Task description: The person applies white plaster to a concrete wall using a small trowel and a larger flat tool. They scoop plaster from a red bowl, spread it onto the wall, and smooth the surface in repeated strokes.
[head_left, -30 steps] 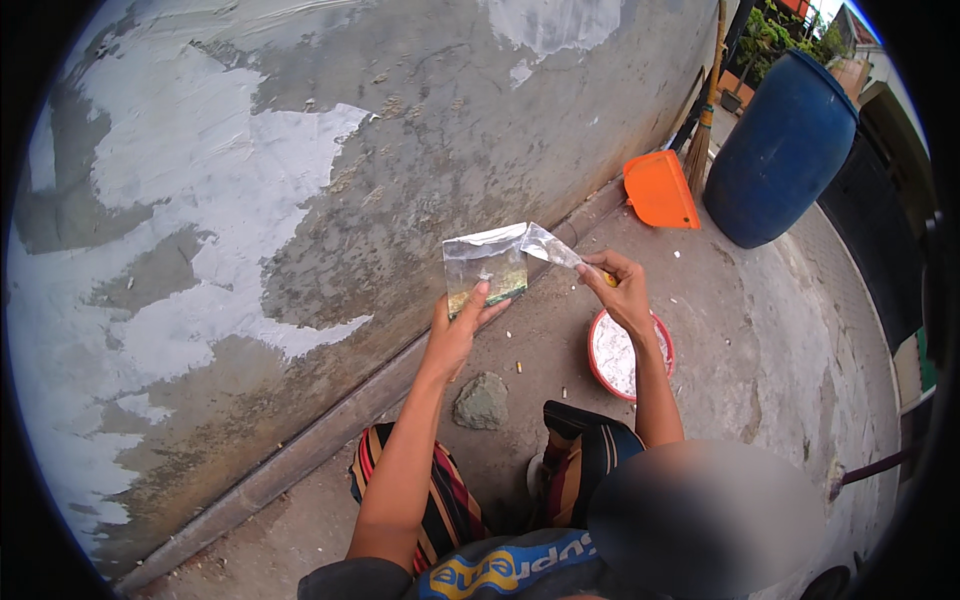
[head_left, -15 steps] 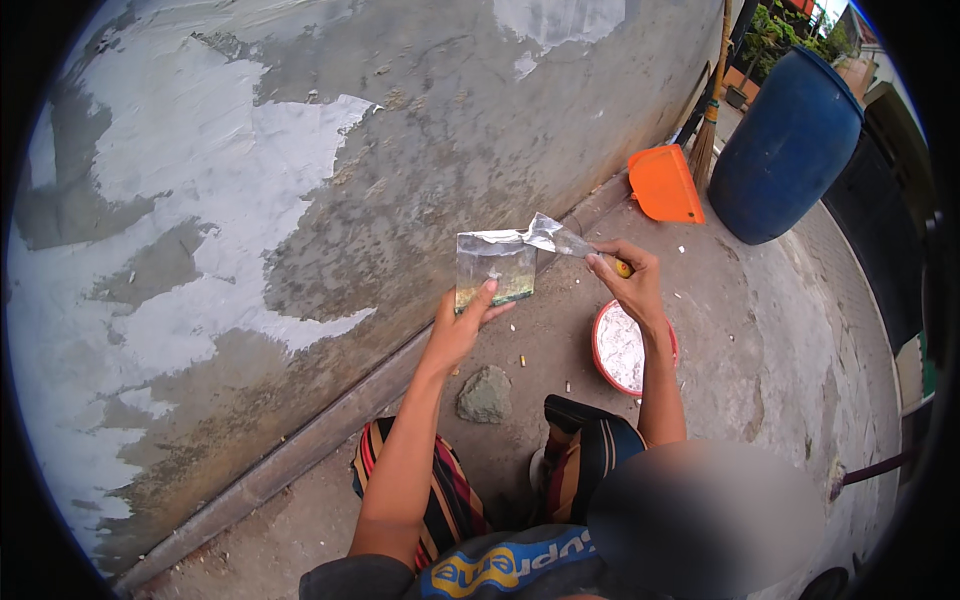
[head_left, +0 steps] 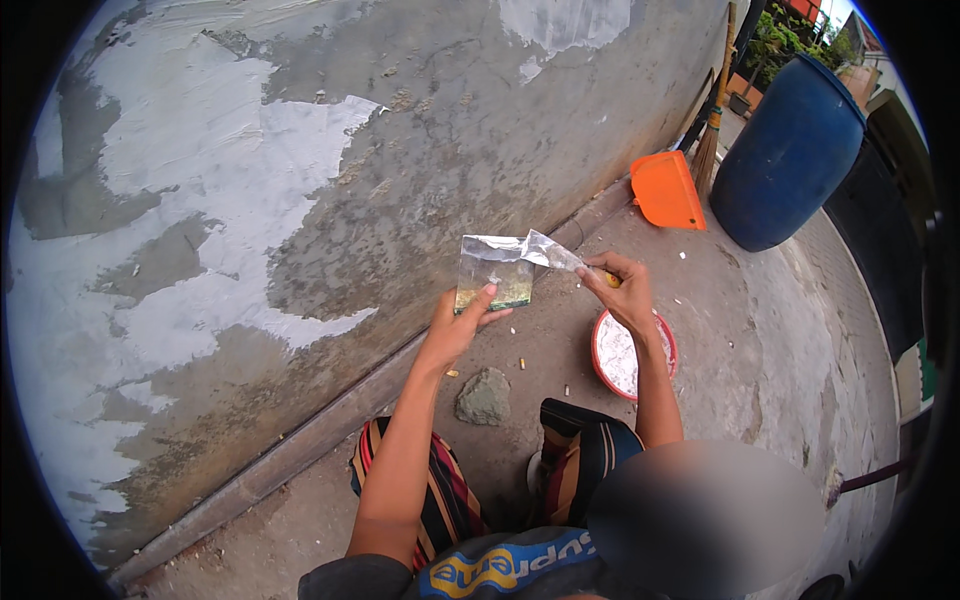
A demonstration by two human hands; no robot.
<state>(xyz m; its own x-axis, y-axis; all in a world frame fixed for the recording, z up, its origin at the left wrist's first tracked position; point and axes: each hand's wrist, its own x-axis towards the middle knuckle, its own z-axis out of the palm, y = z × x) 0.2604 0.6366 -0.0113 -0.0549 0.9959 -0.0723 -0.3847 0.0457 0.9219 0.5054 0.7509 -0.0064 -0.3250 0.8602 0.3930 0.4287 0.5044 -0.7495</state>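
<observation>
My left hand (head_left: 462,322) holds the lower edge of a small clear plastic bag (head_left: 496,272) with a little yellowish stuff at its bottom. My right hand (head_left: 622,292) pinches the bag's twisted upper corner and also holds something small and yellow. The bag is stretched between both hands, held up in front of the wall. A red bowl (head_left: 628,355) with white content sits on the ground right under my right wrist.
A weathered grey wall (head_left: 300,180) with peeling white patches fills the left. A stone (head_left: 484,397) lies on the concrete by my knees. An orange dustpan (head_left: 668,190), a broom and a blue barrel (head_left: 788,150) stand at the far right.
Both hands have raised the bag slightly and flattened it out. My right hand has pulled the bag's corner further to the right.
</observation>
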